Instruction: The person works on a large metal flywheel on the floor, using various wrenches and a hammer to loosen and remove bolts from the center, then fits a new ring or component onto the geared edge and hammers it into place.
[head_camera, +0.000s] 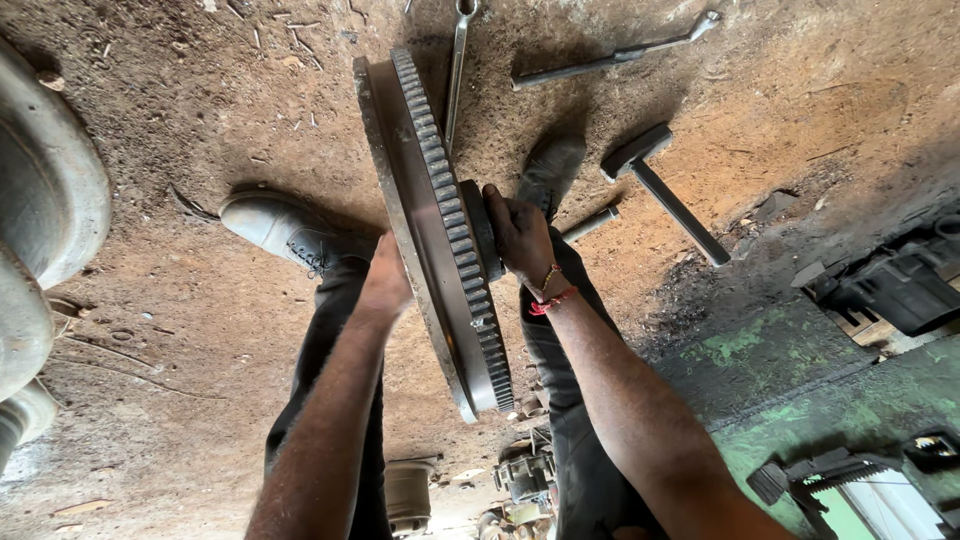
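A toothed flywheel (440, 235) stands on edge between the person's legs, above the dirt floor (180, 330). The right hand (520, 235) grips its central hub; the left hand (385, 285) presses its flat back face. A hammer (665, 190) lies right of the flywheel.

left hand (385, 285): fingers hidden behind the flywheel (440, 235). right hand (520, 235): fingertips hidden against the hub. spanner (457, 70): head cut by the top edge. drum (45, 200): cut by the left edge. lower parts: blurred.
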